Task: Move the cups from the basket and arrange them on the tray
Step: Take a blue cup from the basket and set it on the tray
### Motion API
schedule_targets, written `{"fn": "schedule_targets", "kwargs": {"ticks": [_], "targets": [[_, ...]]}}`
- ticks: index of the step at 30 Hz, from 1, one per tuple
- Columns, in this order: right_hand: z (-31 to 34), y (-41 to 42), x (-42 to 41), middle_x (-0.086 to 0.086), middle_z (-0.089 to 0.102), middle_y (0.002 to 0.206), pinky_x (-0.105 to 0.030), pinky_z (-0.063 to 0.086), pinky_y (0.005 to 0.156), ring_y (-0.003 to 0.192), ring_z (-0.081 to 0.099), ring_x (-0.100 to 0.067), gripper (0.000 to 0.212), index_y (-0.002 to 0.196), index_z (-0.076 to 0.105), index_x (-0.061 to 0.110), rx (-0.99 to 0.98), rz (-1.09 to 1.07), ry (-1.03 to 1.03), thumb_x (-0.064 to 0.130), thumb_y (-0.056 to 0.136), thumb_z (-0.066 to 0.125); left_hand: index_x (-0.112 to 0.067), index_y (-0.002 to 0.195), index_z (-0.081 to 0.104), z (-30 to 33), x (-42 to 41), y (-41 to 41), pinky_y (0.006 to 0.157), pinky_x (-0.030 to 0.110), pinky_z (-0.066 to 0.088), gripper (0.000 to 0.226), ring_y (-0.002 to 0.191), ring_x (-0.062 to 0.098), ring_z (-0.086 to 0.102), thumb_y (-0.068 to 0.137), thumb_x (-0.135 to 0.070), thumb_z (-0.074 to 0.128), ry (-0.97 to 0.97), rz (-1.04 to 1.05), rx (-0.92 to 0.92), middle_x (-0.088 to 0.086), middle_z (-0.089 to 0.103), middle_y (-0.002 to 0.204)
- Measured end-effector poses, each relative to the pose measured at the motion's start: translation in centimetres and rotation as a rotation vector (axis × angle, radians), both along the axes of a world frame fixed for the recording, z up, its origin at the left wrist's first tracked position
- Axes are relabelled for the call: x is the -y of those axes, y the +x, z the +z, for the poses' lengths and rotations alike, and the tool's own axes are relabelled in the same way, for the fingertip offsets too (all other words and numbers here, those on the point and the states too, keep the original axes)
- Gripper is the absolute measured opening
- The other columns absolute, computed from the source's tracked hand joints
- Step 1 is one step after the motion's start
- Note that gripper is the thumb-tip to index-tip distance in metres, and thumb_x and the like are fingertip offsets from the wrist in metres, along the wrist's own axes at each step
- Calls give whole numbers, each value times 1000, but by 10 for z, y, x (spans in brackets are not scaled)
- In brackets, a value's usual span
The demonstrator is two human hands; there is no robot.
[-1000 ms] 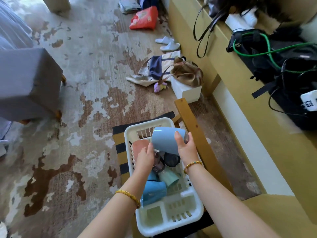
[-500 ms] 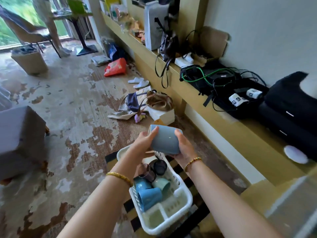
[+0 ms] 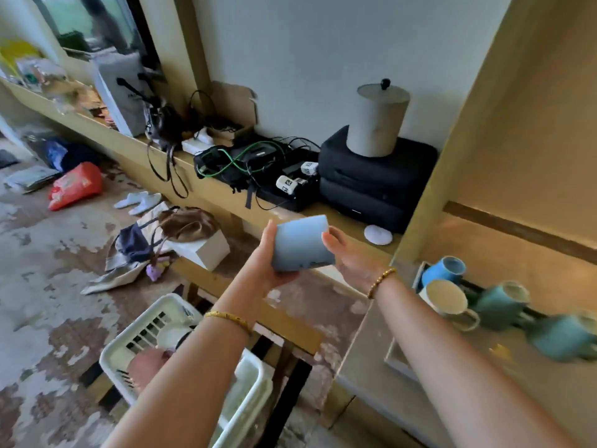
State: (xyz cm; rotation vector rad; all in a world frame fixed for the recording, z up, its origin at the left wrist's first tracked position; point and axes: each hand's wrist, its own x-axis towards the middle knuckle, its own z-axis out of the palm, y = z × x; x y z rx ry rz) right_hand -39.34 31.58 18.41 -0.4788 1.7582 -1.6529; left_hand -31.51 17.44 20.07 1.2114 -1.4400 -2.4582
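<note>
I hold a light blue cup [image 3: 302, 245] on its side in mid-air between both hands. My left hand [image 3: 268, 257] grips its base end from below and my right hand [image 3: 347, 252] presses against its other end. The white basket [image 3: 151, 328] sits low at the lower left on a striped seat, mostly hidden by my left forearm; a pink cup [image 3: 147, 367] shows inside. At the right, a tray [image 3: 399, 360] holds a blue mug [image 3: 444, 271], a cream mug [image 3: 447, 302] and two teal mugs [image 3: 499, 305], blurred by motion.
A long yellow shelf [image 3: 226, 195] along the wall carries black cases [image 3: 374, 179], cables and a grey lidded canister [image 3: 376, 121]. Bags, slippers and a white box [image 3: 202, 248] lie on the patterned floor. A wooden chair frame [image 3: 284, 321] stands beside the basket.
The cup has been lifted up out of the basket and carried right toward the tray. My view swung up and right, bringing the tray with its mugs into sight.
</note>
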Motion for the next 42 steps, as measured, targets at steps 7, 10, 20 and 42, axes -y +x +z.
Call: {"fn": "schedule_targets", "kwargs": {"ticks": [7, 10, 20, 42], "targets": [[7, -34, -134, 2, 53, 112, -25, 46, 81, 99, 55, -12, 61, 114, 46, 26, -197, -290, 90, 51, 63, 69, -16, 109, 59, -12, -132, -52, 59, 32, 54, 71, 67, 28, 64, 84, -73, 25, 41, -376, -14, 13, 68, 83], [13, -42, -184, 7, 59, 103, -25, 48, 76, 91, 59, -9, 52, 105, 49, 32, -191, -458, 54, 49, 60, 68, -22, 111, 58, -15, -177, -73, 75, 36, 50, 67, 80, 26, 64, 82, -74, 29, -80, -513, 9, 9, 67, 96], [13, -49, -318, -1, 51, 117, -26, 44, 81, 102, 54, -17, 67, 132, 38, 17, -180, -712, 252, 41, 78, 69, -26, 140, 35, 8, -282, -127, 74, 3, 42, 76, 102, 4, 51, 76, -33, 75, -910, -1146, -413, -8, 51, 121], [-11, -40, -374, -11, 64, 109, -35, 46, 94, 107, 59, -26, 31, 109, 61, 10, -1, -684, 430, -2, 87, 43, -33, 122, 40, -39, -324, -166, 93, 36, 50, 84, 107, 13, 60, 50, -39, 83, -506, -1299, -387, -4, 59, 119]]}}
